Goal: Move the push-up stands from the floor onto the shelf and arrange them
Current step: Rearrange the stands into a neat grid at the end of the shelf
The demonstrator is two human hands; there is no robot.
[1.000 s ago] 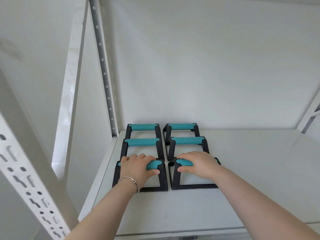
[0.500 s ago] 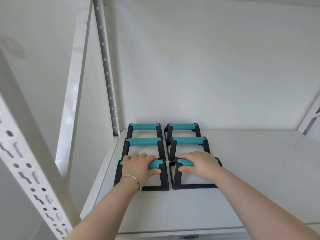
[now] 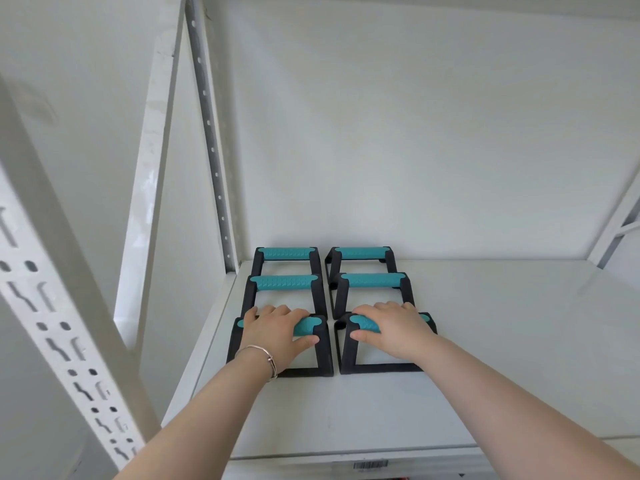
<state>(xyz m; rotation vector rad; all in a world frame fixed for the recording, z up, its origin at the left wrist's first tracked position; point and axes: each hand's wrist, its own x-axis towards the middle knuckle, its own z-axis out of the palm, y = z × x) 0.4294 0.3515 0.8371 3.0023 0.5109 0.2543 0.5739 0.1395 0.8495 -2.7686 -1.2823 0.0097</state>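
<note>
- Six push-up stands sit on the white shelf in two columns of three, hard against its back left corner, probably to leave the rest of the shelf free.
- The left hand wraps the teal bar of the front left stand; its grip is closed on that bar, thumb underneath.
- The right hand holds the front right stand the same way.
- Both front stands rest flat on the shelf, just behind the middle pair, so the hands seem to be squaring them into line.
- A bracelet circles the left wrist.
</note>
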